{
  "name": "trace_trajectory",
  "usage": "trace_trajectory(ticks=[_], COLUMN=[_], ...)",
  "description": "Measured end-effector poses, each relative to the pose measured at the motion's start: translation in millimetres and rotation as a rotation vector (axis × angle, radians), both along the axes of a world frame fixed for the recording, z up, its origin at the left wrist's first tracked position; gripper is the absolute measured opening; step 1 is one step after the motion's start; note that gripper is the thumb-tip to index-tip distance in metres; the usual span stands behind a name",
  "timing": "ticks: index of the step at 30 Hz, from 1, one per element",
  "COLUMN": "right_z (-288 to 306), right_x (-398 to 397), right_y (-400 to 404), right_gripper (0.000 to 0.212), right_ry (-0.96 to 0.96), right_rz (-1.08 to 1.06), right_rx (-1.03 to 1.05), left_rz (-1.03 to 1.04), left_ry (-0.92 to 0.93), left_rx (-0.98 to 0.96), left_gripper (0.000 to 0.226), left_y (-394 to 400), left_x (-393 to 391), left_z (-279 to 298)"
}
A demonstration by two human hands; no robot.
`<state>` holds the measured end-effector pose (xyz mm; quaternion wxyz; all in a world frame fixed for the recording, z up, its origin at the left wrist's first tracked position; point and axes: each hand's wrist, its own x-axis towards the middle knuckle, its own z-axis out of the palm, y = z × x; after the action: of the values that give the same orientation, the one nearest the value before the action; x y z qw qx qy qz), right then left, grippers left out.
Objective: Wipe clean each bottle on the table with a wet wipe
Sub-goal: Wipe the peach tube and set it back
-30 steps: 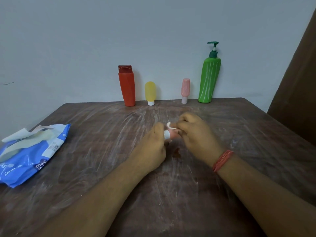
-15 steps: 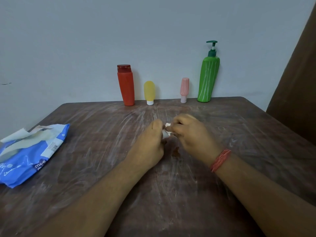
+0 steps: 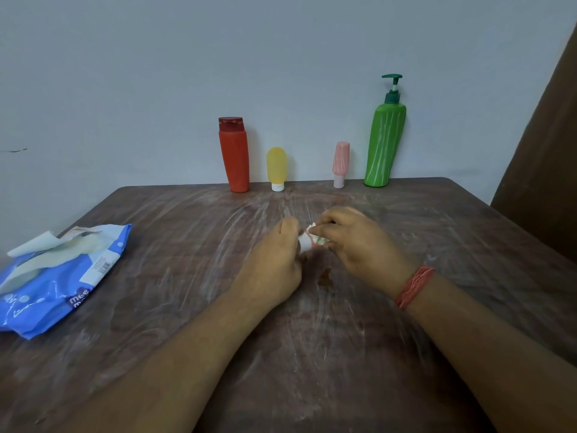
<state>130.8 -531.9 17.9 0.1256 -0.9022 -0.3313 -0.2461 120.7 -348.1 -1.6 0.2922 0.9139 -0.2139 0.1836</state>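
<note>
— What are the hands doing?
— At mid-desk the left hand (image 3: pixel 274 264) grips a small bottle (image 3: pixel 305 244) by its white cap end; the right hand (image 3: pixel 359 245) pinches a wet wipe (image 3: pixel 315 235) against it.
— The others?
— Red bottle (image 3: pixel 234 156), yellow bottle (image 3: pixel 276 168), pink bottle (image 3: pixel 340 164) and green pump bottle (image 3: pixel 384 142) stand along the far edge.

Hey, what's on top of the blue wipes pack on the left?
A pale peeled-back flap and a loose sheet of wipe lie on the blue wipes pack. The opening beneath them is covered, so I can't see the wipes inside.
</note>
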Motion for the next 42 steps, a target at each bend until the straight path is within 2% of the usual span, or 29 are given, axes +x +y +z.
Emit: trace_trajectory(ticks=[5, 8, 11, 16, 21, 26, 32, 38, 40, 42], right_z=[-2.3, -2.7, -4.1, -4.4, -3.1, -3.8, 0.6, -3.9, -3.4, -1.7], right_x=[11.5, 2.0, -3.4, 13.2, -8.2, 9.8, -13.5, 12.3, 7.2, -5.7], right_y=[-19.3, -6.9, 2.7, -21.0, 4.3, -16.8, 6.9, -23.5, -16.6, -1.9], right_gripper=[0.024, 0.015, 0.01, 0.013, 0.009, 0.015, 0.017, 0.021, 0.02, 0.017], right_ry=[0.022, -0.022, -0.005, 0.085, 0.09, 0.12, 0.106, 0.154, 0.159, 0.147], right_rz=[-0.163, -0.098, -0.059, -0.238, -0.076, -0.279, -0.108, -0.354, -0.302, -0.153], right_rx=[0.036, 0.124, 0.068, 0.029, 0.135, 0.031, 0.108, 0.008, 0.079, 0.16], left_rz=[0.002, -0.025, -0.05, -0.005, -0.066, -0.021, -0.064, -0.027, -0.038, -0.058], left_ry=[0.031, 0.042, 0.023, 0.005, 0.027, 0.037, 0.056, 0.06, 0.06, 0.066], left_rx=[0.06, 0.065, 0.073, 0.127, 0.082, 0.141, 0.06, 0.116, 0.097, 0.071], left_gripper=[0.025, 0.026, 0.02, 0.025, 0.019, 0.03, 0.021, 0.033, 0.032, 0.03], left_y=[-4.6, -4.9, -3.8, -6.1, -2.5, -9.5, -3.7, -8.6, -7.1, -4.7], left_x=[-3.7, -5.9, -6.9, -6.5, -6.9, -9.5, -7.0, -9.1, -8.6, -7.7], left_z=[3.3, 4.1, 4.1, 4.3, 4.4, 6.1, 3.7, 4.7, 4.1, 3.6])
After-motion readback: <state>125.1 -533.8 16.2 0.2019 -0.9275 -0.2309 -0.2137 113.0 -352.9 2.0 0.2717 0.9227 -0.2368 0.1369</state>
